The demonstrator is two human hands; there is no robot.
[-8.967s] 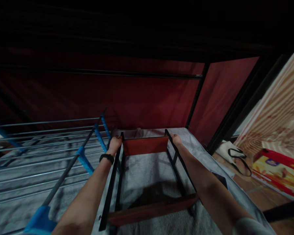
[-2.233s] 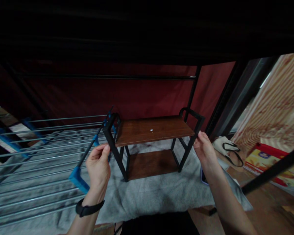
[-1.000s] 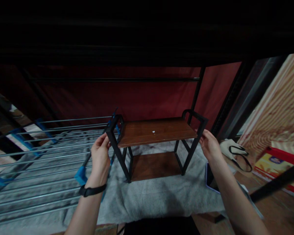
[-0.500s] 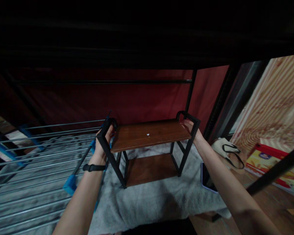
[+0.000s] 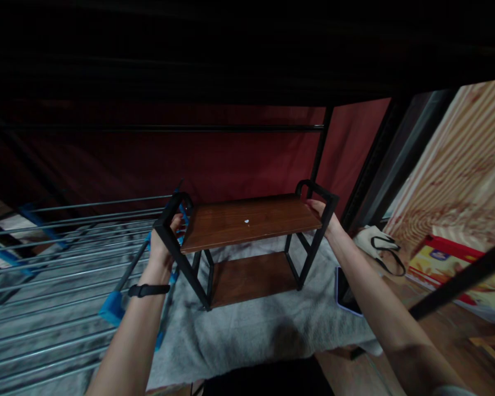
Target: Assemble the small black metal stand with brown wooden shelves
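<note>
A small two-tier shelf (image 5: 251,223) with brown wood-look boards and a black frame stands upright on a grey cloth. A small white spot marks its top board. My left hand (image 5: 165,242) is at the upper left side frame, fingers curled around it and partly hidden by the black bar. At the opposite end, my right hand (image 5: 322,212) grips the right side frame, with its fingers reaching through to the edge of the top board. A black band (image 5: 149,290) circles my left wrist.
Left of the shelf lies a metal drying rack (image 5: 66,297) with blue plastic joints. A phone (image 5: 347,294) rests at the cloth's right edge. Farther right are a white bag (image 5: 373,242) and a red-yellow box (image 5: 449,269). Black posts and a low dark overhang (image 5: 231,55) enclose the space.
The shelf's upper left side has shifted slightly left and outward, and my left hand has moved left with it. My right hand stays at the right frame. The view has shifted slightly.
</note>
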